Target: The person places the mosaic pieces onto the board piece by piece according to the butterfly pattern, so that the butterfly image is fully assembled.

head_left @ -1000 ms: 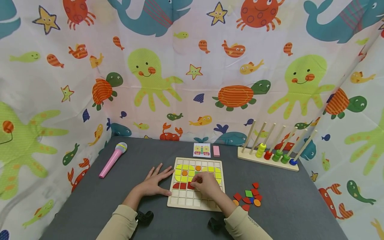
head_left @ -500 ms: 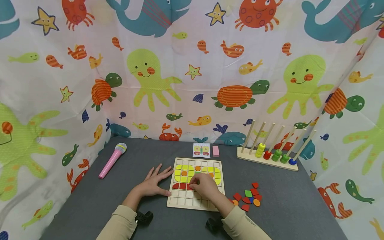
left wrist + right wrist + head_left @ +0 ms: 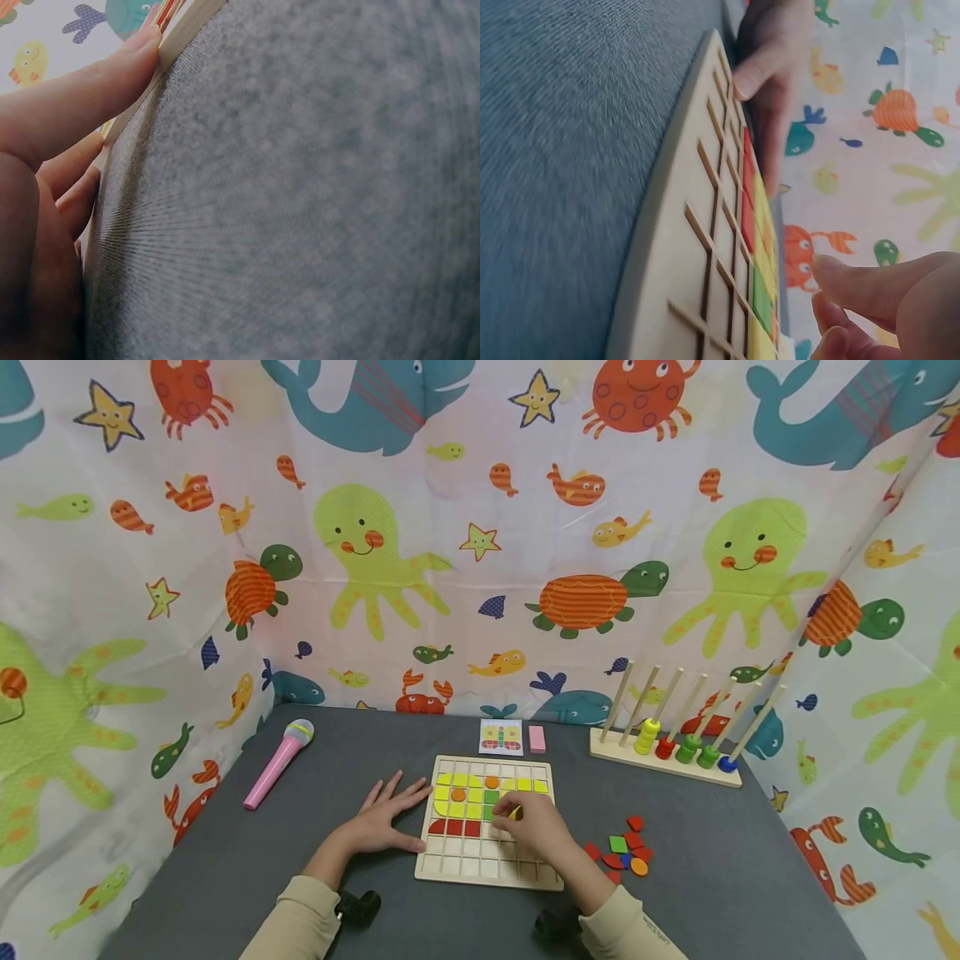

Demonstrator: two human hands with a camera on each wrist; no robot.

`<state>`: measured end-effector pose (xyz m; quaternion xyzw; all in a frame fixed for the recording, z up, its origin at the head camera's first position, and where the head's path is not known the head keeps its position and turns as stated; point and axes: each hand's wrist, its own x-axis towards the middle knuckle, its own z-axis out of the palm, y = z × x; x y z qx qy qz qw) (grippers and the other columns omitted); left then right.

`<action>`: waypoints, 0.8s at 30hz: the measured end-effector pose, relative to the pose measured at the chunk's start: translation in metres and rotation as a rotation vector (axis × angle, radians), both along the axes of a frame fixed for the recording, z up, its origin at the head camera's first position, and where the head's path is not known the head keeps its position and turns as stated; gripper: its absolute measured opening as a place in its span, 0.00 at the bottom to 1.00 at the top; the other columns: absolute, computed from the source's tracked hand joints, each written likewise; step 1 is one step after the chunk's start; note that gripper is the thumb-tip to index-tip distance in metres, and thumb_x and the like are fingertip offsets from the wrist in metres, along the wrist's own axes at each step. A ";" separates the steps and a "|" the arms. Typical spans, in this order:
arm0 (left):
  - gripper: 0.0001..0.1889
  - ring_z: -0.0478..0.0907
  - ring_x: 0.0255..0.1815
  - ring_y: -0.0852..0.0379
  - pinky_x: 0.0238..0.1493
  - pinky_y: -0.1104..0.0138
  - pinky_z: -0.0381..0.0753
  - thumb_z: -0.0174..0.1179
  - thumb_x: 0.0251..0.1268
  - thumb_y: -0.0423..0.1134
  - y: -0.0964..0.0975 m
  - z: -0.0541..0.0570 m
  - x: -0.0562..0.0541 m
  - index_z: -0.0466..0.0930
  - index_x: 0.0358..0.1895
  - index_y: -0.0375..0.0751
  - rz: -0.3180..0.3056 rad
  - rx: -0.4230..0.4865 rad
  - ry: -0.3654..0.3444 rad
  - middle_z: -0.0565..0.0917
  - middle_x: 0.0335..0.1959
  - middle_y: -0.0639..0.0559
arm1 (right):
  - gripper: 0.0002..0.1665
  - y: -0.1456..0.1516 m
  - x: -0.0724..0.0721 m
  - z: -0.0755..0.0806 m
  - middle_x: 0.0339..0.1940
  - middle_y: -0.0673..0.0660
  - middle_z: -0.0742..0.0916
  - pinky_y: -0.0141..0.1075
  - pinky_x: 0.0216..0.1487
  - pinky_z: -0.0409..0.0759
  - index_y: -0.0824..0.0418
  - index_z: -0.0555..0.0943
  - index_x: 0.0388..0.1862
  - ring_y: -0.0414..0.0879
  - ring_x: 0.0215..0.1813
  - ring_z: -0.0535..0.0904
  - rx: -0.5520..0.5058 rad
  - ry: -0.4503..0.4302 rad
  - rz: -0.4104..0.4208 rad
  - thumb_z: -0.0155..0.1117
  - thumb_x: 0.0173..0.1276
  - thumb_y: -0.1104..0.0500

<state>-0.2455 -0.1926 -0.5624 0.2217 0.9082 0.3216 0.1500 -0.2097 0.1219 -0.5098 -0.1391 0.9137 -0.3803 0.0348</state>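
Note:
A wooden grid board lies on the dark tabletop, its upper cells filled with yellow, orange and green tiles. Below them sits a short row of red tiles, the leftmost with a rounded corner. My left hand spreads its fingers along the board's left side; its thumb and fingertips touch the edge, as the left wrist view also shows. Over the board's middle hovers my right hand, fingers bent and nothing seen between thumb and fingertips. It hides part of the yellow tiles on the right.
Loose red, green, blue and orange tiles lie right of the board. A butterfly pattern card and a pink block lie behind it. A toy microphone is at left, a peg counting stand at back right.
My right hand has lifted off the third red tile, now lying flat in its row, and shifted slightly right. The green tiles show more. My left hand stays at the board's edge.

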 end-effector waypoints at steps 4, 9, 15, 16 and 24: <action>0.54 0.27 0.84 0.40 0.76 0.37 0.25 0.71 0.49 0.68 -0.001 0.001 0.000 0.55 0.80 0.63 0.004 -0.003 -0.005 0.50 0.84 0.57 | 0.06 0.014 0.004 0.004 0.32 0.46 0.86 0.33 0.29 0.76 0.56 0.89 0.39 0.44 0.31 0.75 -0.011 -0.011 -0.047 0.74 0.64 0.58; 0.54 0.27 0.84 0.39 0.76 0.36 0.25 0.71 0.50 0.67 -0.001 0.002 -0.001 0.55 0.81 0.61 0.000 -0.009 0.003 0.50 0.84 0.55 | 0.05 0.031 0.011 0.006 0.31 0.47 0.86 0.32 0.29 0.75 0.57 0.88 0.38 0.45 0.32 0.75 -0.021 -0.026 -0.112 0.75 0.63 0.59; 0.55 0.28 0.84 0.37 0.76 0.35 0.26 0.71 0.50 0.68 0.000 0.000 0.000 0.55 0.81 0.59 -0.012 -0.004 0.016 0.50 0.84 0.53 | 0.06 0.058 0.019 0.005 0.29 0.46 0.85 0.32 0.28 0.75 0.56 0.88 0.37 0.44 0.31 0.75 -0.018 -0.031 -0.201 0.76 0.62 0.61; 0.55 0.28 0.84 0.38 0.76 0.35 0.26 0.71 0.50 0.68 0.000 -0.001 0.000 0.54 0.81 0.59 -0.012 -0.008 0.017 0.50 0.84 0.53 | 0.06 0.063 0.020 0.005 0.28 0.47 0.85 0.32 0.28 0.76 0.56 0.88 0.37 0.44 0.30 0.75 -0.018 -0.035 -0.211 0.76 0.62 0.62; 0.55 0.27 0.84 0.39 0.76 0.36 0.25 0.71 0.49 0.68 0.000 -0.001 0.000 0.54 0.81 0.62 -0.008 -0.010 0.004 0.50 0.84 0.56 | 0.06 0.108 0.028 -0.003 0.30 0.46 0.87 0.34 0.30 0.76 0.54 0.88 0.37 0.41 0.29 0.78 0.039 -0.059 -0.281 0.76 0.62 0.61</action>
